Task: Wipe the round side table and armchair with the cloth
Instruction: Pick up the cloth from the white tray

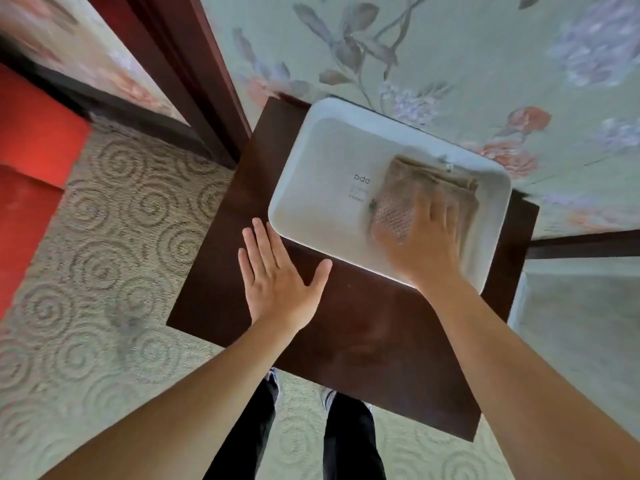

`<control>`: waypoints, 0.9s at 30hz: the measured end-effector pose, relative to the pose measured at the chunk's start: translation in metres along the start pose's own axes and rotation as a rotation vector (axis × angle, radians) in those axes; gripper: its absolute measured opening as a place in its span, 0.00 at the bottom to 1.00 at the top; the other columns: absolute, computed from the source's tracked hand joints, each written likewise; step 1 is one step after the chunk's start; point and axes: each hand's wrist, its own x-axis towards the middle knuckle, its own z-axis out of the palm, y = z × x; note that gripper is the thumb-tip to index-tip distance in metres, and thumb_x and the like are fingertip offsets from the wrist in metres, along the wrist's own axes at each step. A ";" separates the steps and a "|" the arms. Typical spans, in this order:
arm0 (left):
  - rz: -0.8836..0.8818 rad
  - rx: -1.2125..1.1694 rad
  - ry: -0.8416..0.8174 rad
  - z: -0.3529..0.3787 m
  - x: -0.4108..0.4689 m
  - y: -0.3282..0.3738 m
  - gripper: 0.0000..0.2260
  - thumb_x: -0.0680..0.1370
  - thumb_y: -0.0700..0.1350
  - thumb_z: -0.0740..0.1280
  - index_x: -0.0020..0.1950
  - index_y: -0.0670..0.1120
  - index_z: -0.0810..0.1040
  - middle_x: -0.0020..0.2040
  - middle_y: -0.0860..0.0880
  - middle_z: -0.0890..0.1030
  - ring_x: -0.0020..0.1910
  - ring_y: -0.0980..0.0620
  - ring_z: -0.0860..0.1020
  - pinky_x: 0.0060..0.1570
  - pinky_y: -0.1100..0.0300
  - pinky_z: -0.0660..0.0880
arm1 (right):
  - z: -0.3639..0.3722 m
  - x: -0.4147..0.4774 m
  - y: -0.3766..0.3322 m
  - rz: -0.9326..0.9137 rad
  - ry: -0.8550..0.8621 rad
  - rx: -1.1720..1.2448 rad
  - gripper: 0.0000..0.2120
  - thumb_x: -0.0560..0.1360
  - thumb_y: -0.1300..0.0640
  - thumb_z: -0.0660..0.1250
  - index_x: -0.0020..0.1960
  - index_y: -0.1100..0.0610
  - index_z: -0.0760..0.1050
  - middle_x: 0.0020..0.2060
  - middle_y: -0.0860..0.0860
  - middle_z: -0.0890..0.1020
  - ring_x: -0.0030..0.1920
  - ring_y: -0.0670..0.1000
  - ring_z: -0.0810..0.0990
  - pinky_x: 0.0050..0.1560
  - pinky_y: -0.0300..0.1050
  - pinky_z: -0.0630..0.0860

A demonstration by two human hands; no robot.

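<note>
A folded beige waffle-weave cloth [415, 188] lies in the right half of a white rectangular tray [311, 188]. The tray sits on a dark brown square wooden table [363, 334] against the wall. My right hand [426, 237] rests flat on the cloth, fingers spread over it, covering its near part. My left hand [277, 275] lies flat and open on the tabletop, fingertips touching the tray's near left edge. No round side table or armchair is recognisable in view.
Floral wallpaper [450, 64] rises behind the table. A dark wood door frame [194, 81] stands at the left, with a red surface [31, 150] beyond it. Swirl-patterned carpet [104, 254] covers the floor. My legs and shoes [329, 427] stand at the table's near edge.
</note>
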 end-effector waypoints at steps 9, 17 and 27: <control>0.064 0.093 0.224 0.025 0.007 -0.004 0.44 0.80 0.69 0.45 0.79 0.32 0.51 0.81 0.34 0.48 0.81 0.37 0.46 0.79 0.43 0.45 | 0.047 0.030 -0.005 0.039 0.169 -0.189 0.42 0.75 0.30 0.49 0.81 0.47 0.37 0.80 0.59 0.37 0.78 0.66 0.34 0.75 0.67 0.33; 0.060 0.098 0.182 0.024 0.005 -0.003 0.44 0.80 0.68 0.48 0.80 0.32 0.47 0.81 0.33 0.47 0.81 0.36 0.45 0.79 0.41 0.46 | 0.045 0.030 -0.008 0.033 0.177 -0.161 0.31 0.83 0.48 0.50 0.81 0.51 0.41 0.80 0.62 0.41 0.78 0.69 0.36 0.74 0.70 0.35; 0.140 0.051 -0.070 -0.005 0.007 -0.014 0.42 0.80 0.67 0.43 0.80 0.35 0.38 0.81 0.36 0.38 0.81 0.41 0.39 0.79 0.45 0.41 | -0.020 0.004 -0.013 0.253 0.311 1.068 0.23 0.79 0.67 0.53 0.69 0.53 0.75 0.57 0.56 0.82 0.46 0.51 0.77 0.49 0.49 0.78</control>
